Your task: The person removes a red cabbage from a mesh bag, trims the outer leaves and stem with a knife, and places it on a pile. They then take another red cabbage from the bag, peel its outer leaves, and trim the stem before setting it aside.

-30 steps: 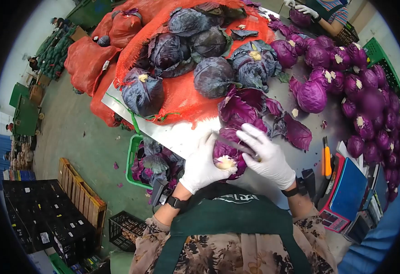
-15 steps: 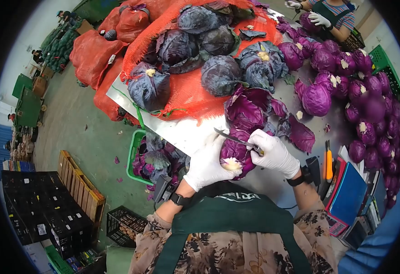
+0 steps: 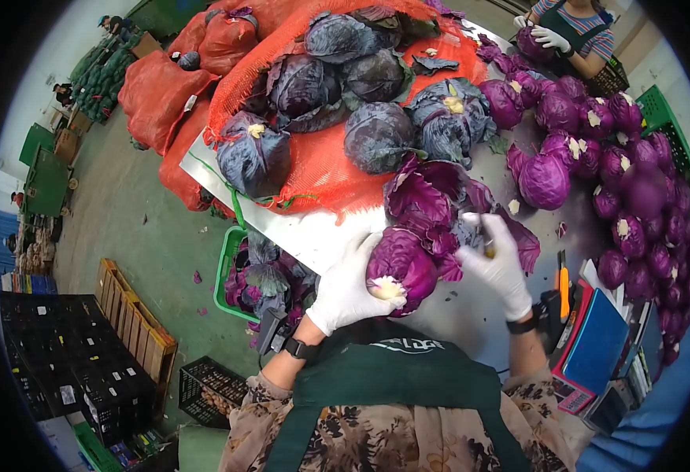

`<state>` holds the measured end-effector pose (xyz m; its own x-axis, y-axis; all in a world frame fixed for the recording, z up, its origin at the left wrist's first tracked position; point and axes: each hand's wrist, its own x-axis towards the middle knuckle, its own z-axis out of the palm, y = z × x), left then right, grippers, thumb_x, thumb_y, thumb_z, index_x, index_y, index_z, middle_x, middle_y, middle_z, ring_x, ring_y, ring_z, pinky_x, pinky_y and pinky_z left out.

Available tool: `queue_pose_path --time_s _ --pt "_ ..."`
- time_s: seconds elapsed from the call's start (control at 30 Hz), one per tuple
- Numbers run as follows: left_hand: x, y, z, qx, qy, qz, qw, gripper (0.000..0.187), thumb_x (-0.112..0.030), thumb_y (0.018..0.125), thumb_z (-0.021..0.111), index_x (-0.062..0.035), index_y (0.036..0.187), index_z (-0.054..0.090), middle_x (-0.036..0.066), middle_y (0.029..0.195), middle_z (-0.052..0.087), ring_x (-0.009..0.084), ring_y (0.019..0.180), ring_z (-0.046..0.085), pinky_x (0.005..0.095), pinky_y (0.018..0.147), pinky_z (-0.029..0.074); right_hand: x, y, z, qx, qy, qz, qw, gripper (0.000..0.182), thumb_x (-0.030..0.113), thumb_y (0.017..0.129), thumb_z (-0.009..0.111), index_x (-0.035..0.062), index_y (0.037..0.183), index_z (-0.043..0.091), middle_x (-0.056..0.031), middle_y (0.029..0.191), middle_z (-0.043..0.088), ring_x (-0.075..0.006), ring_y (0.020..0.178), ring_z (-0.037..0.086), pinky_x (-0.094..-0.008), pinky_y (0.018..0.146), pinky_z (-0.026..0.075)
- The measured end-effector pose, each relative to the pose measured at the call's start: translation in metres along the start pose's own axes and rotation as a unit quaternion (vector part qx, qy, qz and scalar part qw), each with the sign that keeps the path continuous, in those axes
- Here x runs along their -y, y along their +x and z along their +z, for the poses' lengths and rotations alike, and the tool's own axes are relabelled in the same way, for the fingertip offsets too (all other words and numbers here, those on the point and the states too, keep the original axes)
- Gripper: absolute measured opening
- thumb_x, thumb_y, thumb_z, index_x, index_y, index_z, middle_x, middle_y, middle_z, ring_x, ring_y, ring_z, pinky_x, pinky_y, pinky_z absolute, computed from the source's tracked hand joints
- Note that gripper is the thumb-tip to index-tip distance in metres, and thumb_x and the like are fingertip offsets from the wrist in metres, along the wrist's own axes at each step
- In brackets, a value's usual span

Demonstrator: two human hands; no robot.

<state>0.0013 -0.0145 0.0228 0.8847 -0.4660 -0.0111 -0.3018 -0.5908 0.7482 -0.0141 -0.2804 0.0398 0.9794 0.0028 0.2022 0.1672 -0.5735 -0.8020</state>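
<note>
A person wearing white gloves and a green apron is standing at a metal table (image 3: 321,232), seen from above. The left hand (image 3: 345,287) is cupping a red cabbage (image 3: 402,266) at the near edge of the table, fingers spread and wrapped around its left side, with the pale cut stem facing the person. The right hand (image 3: 501,263) is sitting just right of the cabbage, fingers closed around a knife (image 3: 487,242) of which only a small part is showing, and touching loose purple leaves (image 3: 431,197) that are peeling away on the far side of the head. Farther back, dark untrimmed cabbages (image 3: 376,134) are lying on an orange net sack (image 3: 321,169). To the right, a heap of trimmed cabbages (image 3: 628,173) is filling the table. At the far right, another person's gloved hands (image 3: 549,35) are holding a cabbage. Below the table on the left, a green crate (image 3: 227,271) is holding discarded leaves.
</note>
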Motion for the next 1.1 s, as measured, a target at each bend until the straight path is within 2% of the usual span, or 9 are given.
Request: queue_pose_path --time_s 0.13,0.23,0.33,0.53,0.7,0.77,0.9,1.03,1.1 --pt "0.002 0.0 -0.004 0.021 0.009 0.004 1.0 0.1 -0.042 0.057 0.084 -0.0022 0.138 0.041 0.024 0.141 0.041 0.0371 0.132 0.041 0.043 0.109 0.035 -0.009 -0.008 0.034 0.095 0.013 0.03 0.995 0.062 0.022 0.076 0.078 0.0087 0.131 0.054 -0.0137 0.126 0.056 -0.0272 0.116 0.057 -0.0351 0.099 0.044" --pt "0.01 -0.004 -0.003 0.034 -0.01 0.034 0.999 0.102 -0.042 0.057 0.085 -0.0021 0.14 0.04 0.023 0.142 0.039 0.0378 0.134 0.038 0.0438 0.111 0.032 -0.031 -0.003 0.043 0.128 0.111 0.175 0.97 0.043 0.017 0.077 0.075 0.0062 0.116 0.061 -0.0135 0.097 0.067 -0.0277 0.088 0.067 -0.0341 0.077 0.052" --pt "0.011 -0.009 -0.003 0.035 -0.046 0.026 0.998 0.104 -0.041 0.058 0.087 -0.001 0.141 0.038 0.023 0.143 0.036 0.0385 0.137 0.032 0.0446 0.113 0.028 -0.021 -0.005 0.055 0.063 -0.044 0.037 0.996 0.027 0.012 0.078 0.071 0.004 0.101 0.061 -0.0154 0.082 0.066 -0.0291 0.071 0.067 -0.0348 0.064 0.052" --pt "0.001 -0.004 0.001 -0.013 -0.16 -0.079 0.984 0.095 -0.041 0.061 0.087 0.0037 0.134 0.044 0.022 0.129 0.047 0.0322 0.124 0.048 0.0395 0.106 0.039 0.001 -0.012 0.057 0.031 -0.037 0.013 0.999 0.018 0.011 0.078 0.067 0.0039 0.094 0.06 -0.0143 0.079 0.064 -0.0291 0.067 0.066 -0.0359 0.061 0.051" --pt "0.011 0.001 0.012 -0.04 -0.115 -0.049 0.991 0.094 -0.039 0.06 0.087 0.0 0.135 0.046 0.023 0.139 0.041 0.0354 0.134 0.037 0.0432 0.112 0.031 0.016 -0.016 0.047 0.011 -0.045 0.007 0.999 0.015 0.007 0.078 0.067 0.0041 0.091 0.06 -0.0135 0.077 0.063 -0.0279 0.064 0.064 -0.0359 0.059 0.05" --pt "0.013 0.003 0.015 -0.047 -0.116 -0.005 0.992 0.094 -0.039 0.06 0.086 -0.002 0.136 0.046 0.023 0.142 0.038 0.0357 0.135 0.036 0.0431 0.112 0.03 0.002 -0.014 0.038 0.01 -0.041 -0.004 0.999 0.015 0.005 0.078 0.066 0.0034 0.092 0.06 -0.0107 0.075 0.061 -0.0197 0.063 0.062 -0.032 0.058 0.049" --pt "0.014 -0.004 0.01 -0.045 -0.088 0.045 0.994 0.092 -0.039 0.061 0.086 -0.0019 0.135 0.046 0.022 0.137 0.043 0.0359 0.129 0.044 0.0416 0.109 0.037 -0.085 -0.008 0.019 -0.057 0.095 0.218 0.97 0.012 0.007 0.083 0.064 0.0014 0.093 0.06 0.0022 0.075 0.057 -0.0034 0.067 0.05 -0.0239 0.059 0.043" --pt "0.017 -0.011 0.013 -0.016 -0.067 0.055 0.996 0.091 -0.038 0.06 0.086 -0.0051 0.136 0.046 0.022 0.139 0.042 0.0366 0.131 0.042 0.0451 0.109 0.036 -0.059 -0.007 0.016 -0.023 0.106 0.244 0.964 0.032 0.013 0.083 0.071 0.0013 0.111 0.062 -0.0005 0.088 0.063 -0.006 0.074 0.053 -0.023 0.068 0.045" --pt "0.02 -0.01 0.013 -0.026 -0.114 0.054 0.992 0.094 -0.039 0.061 0.086 -0.0055 0.137 0.044 0.023 0.14 0.041 0.0375 0.132 0.04 0.045 0.11 0.035 -0.028 -0.011 0.018 0.008 0.144 0.149 0.978 0.073 0.022 0.074 0.082 0.004 0.136 0.049 -0.0107 0.121 0.061 -0.0157 0.103 0.059 -0.0299 0.088 0.049"
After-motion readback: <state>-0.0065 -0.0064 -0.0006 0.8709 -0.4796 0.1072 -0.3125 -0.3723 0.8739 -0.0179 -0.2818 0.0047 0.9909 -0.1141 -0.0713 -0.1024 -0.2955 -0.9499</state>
